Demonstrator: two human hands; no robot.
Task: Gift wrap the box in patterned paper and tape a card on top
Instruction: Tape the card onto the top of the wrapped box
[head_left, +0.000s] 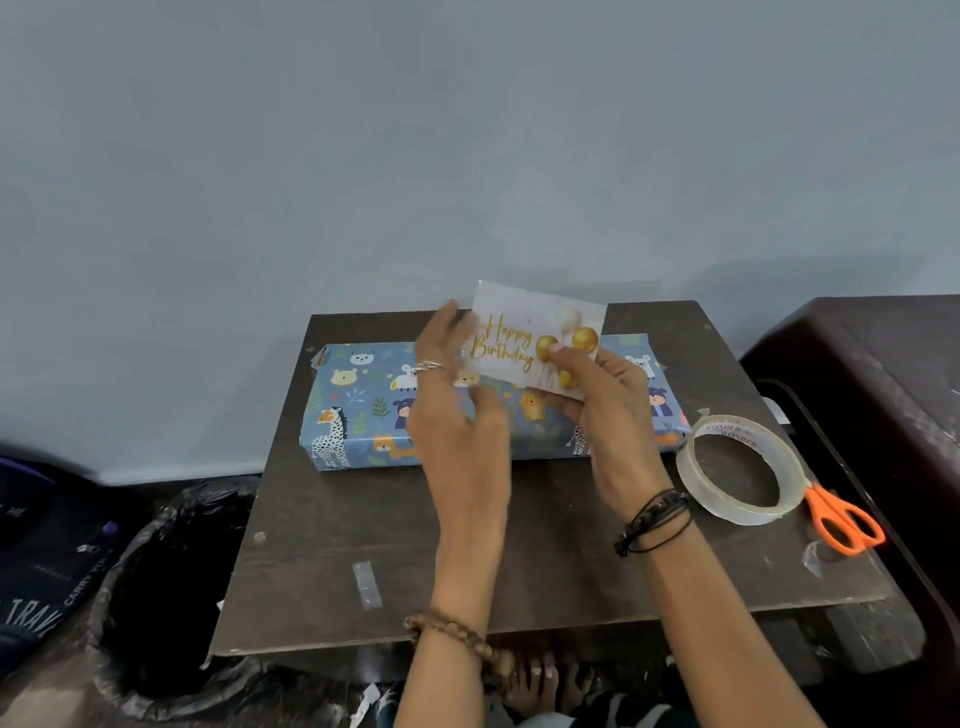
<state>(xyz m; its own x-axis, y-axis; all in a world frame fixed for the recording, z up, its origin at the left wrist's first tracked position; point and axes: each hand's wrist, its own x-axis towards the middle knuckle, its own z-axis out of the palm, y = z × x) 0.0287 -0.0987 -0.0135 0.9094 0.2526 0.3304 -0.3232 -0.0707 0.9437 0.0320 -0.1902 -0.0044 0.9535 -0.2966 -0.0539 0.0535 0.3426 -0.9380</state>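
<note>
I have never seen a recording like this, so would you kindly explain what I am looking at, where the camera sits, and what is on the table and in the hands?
There is no machine here: a person works with bare hands, and the one picture comes from a camera worn on the head, looking forward and down. On the dark table lies a box already wrapped in blue animal-print paper. To the right lie a roll of clear tape and orange scissors. A cut strip of tape is stuck near the front edge. The right hand pinches a Happy Birthday card above the box. The left hand, fingers relaxed, hovers beside the card.
</note>
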